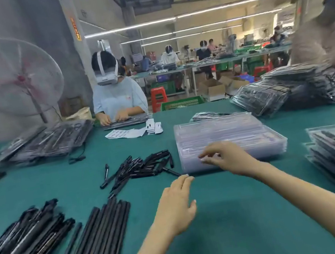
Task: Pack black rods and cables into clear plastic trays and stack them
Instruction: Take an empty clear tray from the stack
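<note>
Reaching: right hand [227, 157] pinches top of empty tray stack [229, 138]; left hand [177, 206] flat, fingers apart. Peel single tray only.

We are looking at a teal table [235, 226]. Black rods [88, 241] are lying near left, with black cables [140, 167] beyond them. Clear trays [228, 131] are gleaming faintly lilac at centre. White labels [133, 131] are sitting far off, near a red stool [158, 98] and a green crate [182, 103].
</note>
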A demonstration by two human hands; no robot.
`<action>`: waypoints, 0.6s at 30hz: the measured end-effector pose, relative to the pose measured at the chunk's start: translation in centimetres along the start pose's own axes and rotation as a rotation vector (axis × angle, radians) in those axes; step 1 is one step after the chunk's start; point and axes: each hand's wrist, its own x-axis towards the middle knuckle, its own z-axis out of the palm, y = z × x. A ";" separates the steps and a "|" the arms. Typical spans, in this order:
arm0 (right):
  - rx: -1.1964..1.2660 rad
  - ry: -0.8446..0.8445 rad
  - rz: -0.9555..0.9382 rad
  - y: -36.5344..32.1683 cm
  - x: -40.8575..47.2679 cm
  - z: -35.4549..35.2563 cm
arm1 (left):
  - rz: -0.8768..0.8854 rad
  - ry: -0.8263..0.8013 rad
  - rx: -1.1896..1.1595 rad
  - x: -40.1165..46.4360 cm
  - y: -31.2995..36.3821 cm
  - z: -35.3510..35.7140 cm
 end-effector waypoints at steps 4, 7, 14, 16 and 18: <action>-0.292 -0.101 0.131 2.7 6.0 2.2 | -0.079 0.005 -0.047 4.0 -1.8 2.0; -0.335 -0.151 0.157 5.0 8.6 3.7 | -0.101 -0.010 -0.038 6.3 -3.3 3.5; -0.337 -0.220 0.091 7.9 10.9 3.9 | -0.096 0.050 -0.031 8.8 -4.4 5.8; -0.213 -0.229 0.098 8.8 11.1 3.7 | -0.087 0.094 -0.001 9.1 -4.4 6.3; -0.065 -0.234 0.126 9.3 11.2 3.5 | -0.080 0.118 0.001 9.4 -4.4 6.7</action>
